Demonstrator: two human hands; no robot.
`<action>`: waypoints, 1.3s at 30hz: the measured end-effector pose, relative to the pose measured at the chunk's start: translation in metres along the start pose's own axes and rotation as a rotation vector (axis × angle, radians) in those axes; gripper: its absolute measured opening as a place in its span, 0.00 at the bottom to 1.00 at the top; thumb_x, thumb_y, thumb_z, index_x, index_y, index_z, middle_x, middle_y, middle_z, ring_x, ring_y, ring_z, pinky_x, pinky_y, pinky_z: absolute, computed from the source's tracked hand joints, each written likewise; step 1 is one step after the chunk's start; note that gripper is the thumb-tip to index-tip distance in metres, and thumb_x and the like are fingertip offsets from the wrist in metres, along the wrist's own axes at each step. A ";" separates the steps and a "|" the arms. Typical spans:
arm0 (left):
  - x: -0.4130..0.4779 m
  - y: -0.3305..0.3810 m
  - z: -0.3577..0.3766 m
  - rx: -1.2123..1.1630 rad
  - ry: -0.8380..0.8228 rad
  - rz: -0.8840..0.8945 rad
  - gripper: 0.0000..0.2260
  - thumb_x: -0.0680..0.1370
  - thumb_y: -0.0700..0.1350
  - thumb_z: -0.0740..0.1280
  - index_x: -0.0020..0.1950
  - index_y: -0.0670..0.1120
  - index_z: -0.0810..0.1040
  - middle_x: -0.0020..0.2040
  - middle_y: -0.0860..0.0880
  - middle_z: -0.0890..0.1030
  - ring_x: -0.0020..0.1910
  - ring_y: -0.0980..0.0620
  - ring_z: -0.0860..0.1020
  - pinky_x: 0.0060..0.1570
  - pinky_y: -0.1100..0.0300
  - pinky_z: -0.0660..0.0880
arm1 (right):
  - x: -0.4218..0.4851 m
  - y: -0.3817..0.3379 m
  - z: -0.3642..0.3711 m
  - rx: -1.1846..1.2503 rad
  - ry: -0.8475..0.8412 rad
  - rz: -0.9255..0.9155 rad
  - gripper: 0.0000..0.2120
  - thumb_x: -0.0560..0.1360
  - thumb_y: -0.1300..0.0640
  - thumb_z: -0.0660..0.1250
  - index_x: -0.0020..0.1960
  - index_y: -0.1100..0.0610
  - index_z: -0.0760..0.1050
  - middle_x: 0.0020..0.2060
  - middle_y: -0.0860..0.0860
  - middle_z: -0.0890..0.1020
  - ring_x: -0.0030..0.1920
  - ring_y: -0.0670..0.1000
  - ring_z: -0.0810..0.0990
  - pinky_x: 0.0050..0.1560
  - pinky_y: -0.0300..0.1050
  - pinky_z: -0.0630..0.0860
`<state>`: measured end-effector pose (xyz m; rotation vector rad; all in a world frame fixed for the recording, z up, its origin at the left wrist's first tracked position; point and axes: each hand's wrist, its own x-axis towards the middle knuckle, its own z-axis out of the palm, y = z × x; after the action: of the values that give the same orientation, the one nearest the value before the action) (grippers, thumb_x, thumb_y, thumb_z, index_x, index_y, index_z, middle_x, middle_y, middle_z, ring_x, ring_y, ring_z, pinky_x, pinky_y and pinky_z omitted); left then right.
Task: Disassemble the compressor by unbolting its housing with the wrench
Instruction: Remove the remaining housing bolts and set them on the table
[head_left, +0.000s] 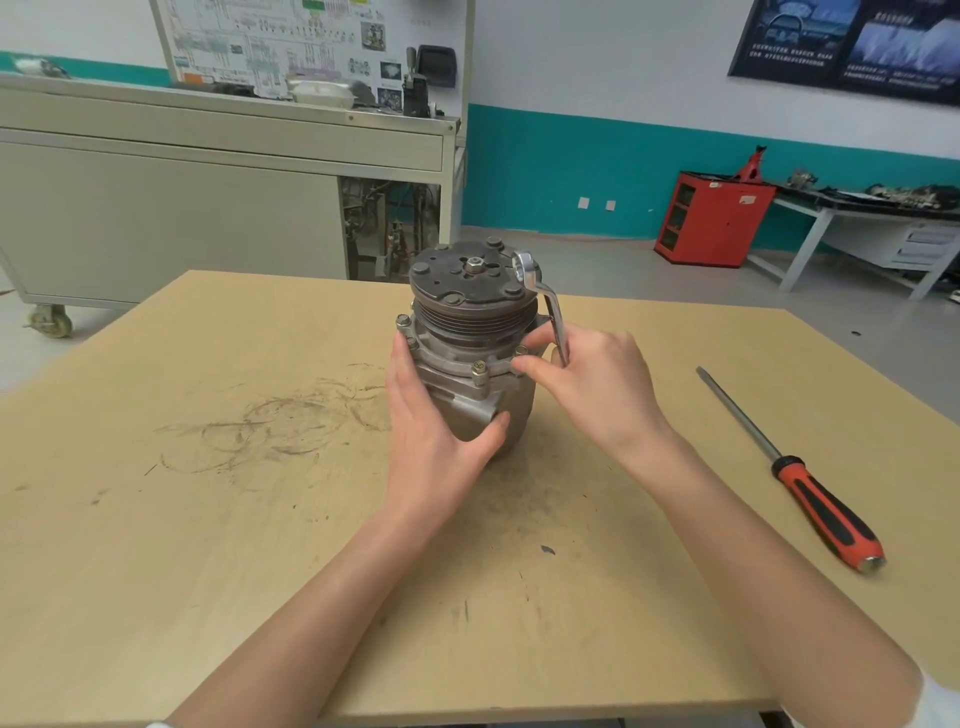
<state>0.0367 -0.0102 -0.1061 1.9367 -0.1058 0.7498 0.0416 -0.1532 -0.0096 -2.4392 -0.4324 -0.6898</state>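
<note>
A grey metal compressor (470, 332) stands upright on the wooden table (208, 467), its dark pulley and clutch plate on top. Several bolts (479, 370) ring the housing flange below the pulley. My left hand (436, 431) wraps around the compressor's lower body from the left, thumb across its front. My right hand (592, 387) grips the shaft of a silver ring wrench (543, 299), whose ring end sticks up beside the pulley's right edge. The fingertips of that hand touch the flange at the right front. The wrench's lower end is hidden in my right hand.
A screwdriver (800, 473) with a red and black handle lies on the table to the right. Beyond the table stand a grey wheeled cabinet (171, 208), a red tool cabinet (711, 218) and a workbench (872, 218) at the far right.
</note>
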 end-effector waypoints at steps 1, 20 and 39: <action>0.000 -0.001 0.000 0.000 -0.001 -0.001 0.53 0.69 0.53 0.76 0.75 0.58 0.35 0.79 0.50 0.51 0.77 0.57 0.51 0.72 0.60 0.52 | 0.000 0.000 0.000 0.011 0.006 -0.003 0.07 0.72 0.50 0.72 0.47 0.53 0.82 0.20 0.41 0.63 0.27 0.44 0.65 0.31 0.42 0.61; 0.000 -0.001 0.001 0.001 -0.004 -0.014 0.52 0.67 0.59 0.71 0.76 0.59 0.34 0.78 0.56 0.50 0.73 0.67 0.47 0.71 0.62 0.51 | -0.020 -0.008 -0.018 1.011 0.224 0.212 0.17 0.80 0.64 0.54 0.40 0.61 0.79 0.30 0.51 0.81 0.30 0.51 0.80 0.32 0.39 0.76; -0.002 0.002 -0.001 -0.011 -0.011 -0.016 0.53 0.71 0.54 0.76 0.76 0.58 0.36 0.79 0.50 0.51 0.78 0.54 0.51 0.76 0.49 0.57 | -0.058 -0.038 0.047 0.848 0.512 0.013 0.09 0.78 0.50 0.60 0.57 0.46 0.72 0.48 0.52 0.79 0.48 0.50 0.82 0.48 0.46 0.80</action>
<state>0.0341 -0.0107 -0.1052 1.9292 -0.1008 0.7269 -0.0048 -0.1041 -0.0590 -1.4127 -0.3896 -0.8660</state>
